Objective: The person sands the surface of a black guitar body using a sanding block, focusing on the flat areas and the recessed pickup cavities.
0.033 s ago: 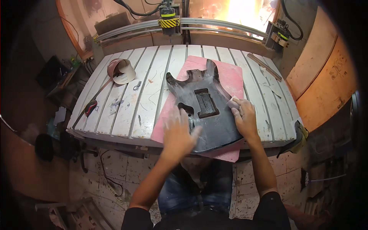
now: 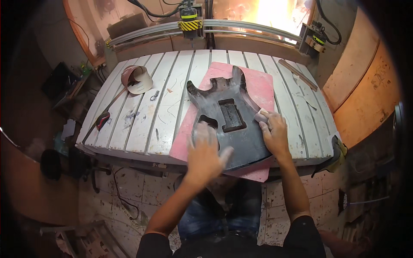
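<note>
A dark electric guitar body (image 2: pixel 254 135) lies flat on a pink foam sheet (image 2: pixel 262 81), its two horns pointing away from me. A rectangular cavity is cut in its middle and a rounded one at the left. My left hand (image 2: pixel 205 155), smeared by motion, is over the body's lower left with fingers outstretched and thumb apart; whether it touches is unclear. At the right edge of the body my right hand (image 2: pixel 274 131) is closed on a small pale folded piece of sandpaper (image 2: pixel 263 112), mostly hidden by the fingers. Whitish dust covers the fingers and the body.
The foam rests on a white slatted table (image 2: pixel 133 107). A sandpaper roll (image 2: pixel 144 84) and a red-and-black handled tool (image 2: pixel 103 120) are at left; a wooden strip (image 2: pixel 297 75) is at far right. A machine spindle (image 2: pixel 189 23) hangs from a rail behind. A cloth (image 2: pixel 337 152) drapes over the right corner.
My left hand has shifted slightly to the right over the guitar body. My right hand stays at the body's right edge with the sandpaper.
</note>
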The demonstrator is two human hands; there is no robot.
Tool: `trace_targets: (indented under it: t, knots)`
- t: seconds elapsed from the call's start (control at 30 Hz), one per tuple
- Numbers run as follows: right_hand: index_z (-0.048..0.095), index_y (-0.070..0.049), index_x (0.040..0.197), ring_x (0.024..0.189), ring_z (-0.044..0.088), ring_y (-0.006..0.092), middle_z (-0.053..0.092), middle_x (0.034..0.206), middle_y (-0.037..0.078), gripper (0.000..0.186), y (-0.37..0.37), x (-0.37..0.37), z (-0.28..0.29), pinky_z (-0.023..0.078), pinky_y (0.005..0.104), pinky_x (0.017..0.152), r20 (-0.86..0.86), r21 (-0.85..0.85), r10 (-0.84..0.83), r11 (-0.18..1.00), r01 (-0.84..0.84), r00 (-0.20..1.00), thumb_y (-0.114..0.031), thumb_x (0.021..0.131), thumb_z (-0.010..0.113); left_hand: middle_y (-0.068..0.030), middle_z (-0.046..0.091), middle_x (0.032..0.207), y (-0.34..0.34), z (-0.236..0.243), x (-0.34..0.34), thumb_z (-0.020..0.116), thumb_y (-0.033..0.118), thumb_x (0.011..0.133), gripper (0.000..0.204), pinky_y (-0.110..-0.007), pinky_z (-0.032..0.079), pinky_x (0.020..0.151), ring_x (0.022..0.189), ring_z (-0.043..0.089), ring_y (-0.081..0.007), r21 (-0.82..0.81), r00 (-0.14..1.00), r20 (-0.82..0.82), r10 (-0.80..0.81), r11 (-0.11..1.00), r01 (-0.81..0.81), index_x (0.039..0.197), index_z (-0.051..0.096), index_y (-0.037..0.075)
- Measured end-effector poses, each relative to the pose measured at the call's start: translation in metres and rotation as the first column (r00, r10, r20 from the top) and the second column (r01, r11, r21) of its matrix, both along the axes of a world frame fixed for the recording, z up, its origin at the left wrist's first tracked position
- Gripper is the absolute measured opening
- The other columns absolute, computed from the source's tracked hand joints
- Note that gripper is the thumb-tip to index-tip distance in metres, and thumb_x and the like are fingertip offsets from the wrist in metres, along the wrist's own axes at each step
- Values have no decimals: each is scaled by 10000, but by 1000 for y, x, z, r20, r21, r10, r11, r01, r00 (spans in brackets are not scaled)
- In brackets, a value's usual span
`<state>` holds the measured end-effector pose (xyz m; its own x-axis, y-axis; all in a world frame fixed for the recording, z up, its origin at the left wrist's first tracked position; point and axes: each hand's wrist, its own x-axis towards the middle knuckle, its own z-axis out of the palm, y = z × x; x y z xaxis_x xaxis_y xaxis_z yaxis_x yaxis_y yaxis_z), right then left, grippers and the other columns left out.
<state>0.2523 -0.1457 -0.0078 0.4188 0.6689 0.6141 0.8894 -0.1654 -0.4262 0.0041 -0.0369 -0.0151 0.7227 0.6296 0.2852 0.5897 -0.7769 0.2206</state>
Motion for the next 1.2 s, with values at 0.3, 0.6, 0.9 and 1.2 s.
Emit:
trace_targets:
  t: [0.3,0.6,0.9,1.2]
  knots:
    - [707,-116,1290,1188,589,379,660,1268,160,359,1,-17,1,446,511,1040,8,-74,-36,997,36,999,-179,937,715,-245,429,1625,-78,7,10,667,660,907,981,-542,282,1250,1546,365,-372,39,880,106,-462,887,461,1552,433,-42]
    - [716,-140,1279,1163,594,374,660,1236,149,361,2,-22,2,447,508,1033,60,-124,-94,987,101,994,-182,920,720,-196,540,1523,-5,12,-27,876,737,591,1202,-597,298,1225,1503,402,-428,55,979,132,-155,987,149,1450,555,-41]
    - [761,-164,1107,1110,602,373,662,1242,167,239,0,-47,16,478,519,933,58,-195,72,979,-59,996,-152,869,752,-134,660,1270,-2,0,-29,914,667,594,835,-663,289,1211,1490,419,-424,-21,951,243,-191,979,202,1076,723,13]
    - [760,-159,1179,1147,590,380,658,1267,161,302,8,-101,25,459,502,950,50,-194,164,969,-151,985,-134,878,742,-141,668,1163,-1,-6,-31,937,613,571,789,-632,292,1234,1451,465,-411,-30,929,327,-176,980,197,1029,711,11]
